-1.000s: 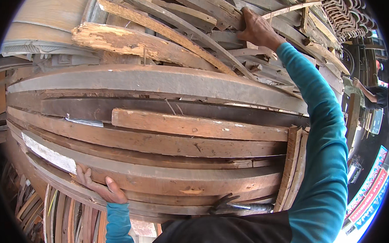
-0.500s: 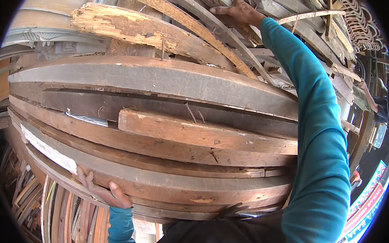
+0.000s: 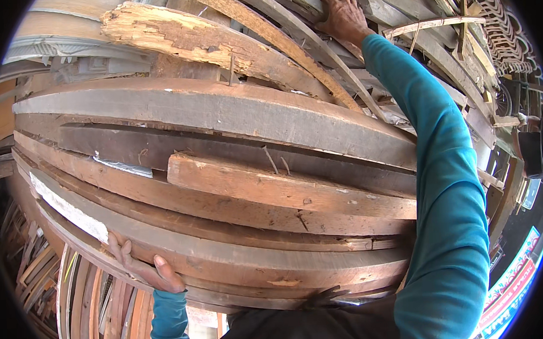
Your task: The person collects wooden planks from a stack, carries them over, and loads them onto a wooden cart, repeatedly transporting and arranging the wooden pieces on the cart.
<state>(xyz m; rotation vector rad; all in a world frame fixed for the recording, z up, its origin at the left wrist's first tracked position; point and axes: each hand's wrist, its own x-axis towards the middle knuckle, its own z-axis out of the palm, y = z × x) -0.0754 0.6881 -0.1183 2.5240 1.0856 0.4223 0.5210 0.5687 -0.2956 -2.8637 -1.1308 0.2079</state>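
My left hand (image 3: 147, 269) rests against the near edge of the stacked wooden beams, beside a white-coated patch (image 3: 70, 205). Its fingers lie over the edge of a long brown beam (image 3: 227, 256), with the thumb apart. Stretched far ahead, my right hand (image 3: 345, 18) reaches into a heap of weathered planks. The fingers bend over a grey wooden plank (image 3: 303, 3), their tips partly hidden. Between the hands lie several long beams, among them a thick grey one (image 3: 220, 111) and a shorter reddish block (image 3: 284, 190) with bent nails.
A rotten, splintered board (image 3: 175, 34) lies across the far left. An upright nail (image 3: 231, 69) sticks up from the wood. More loose planks (image 3: 89, 298) stand at the lower left. A coloured banner (image 3: 513, 292) and rusty curled metalwork (image 3: 498, 26) are at the right.
My right hand has shifted slightly right and turned, its fingers now bent forward over the planks and its thumb drawn in. My left hand stays in place.
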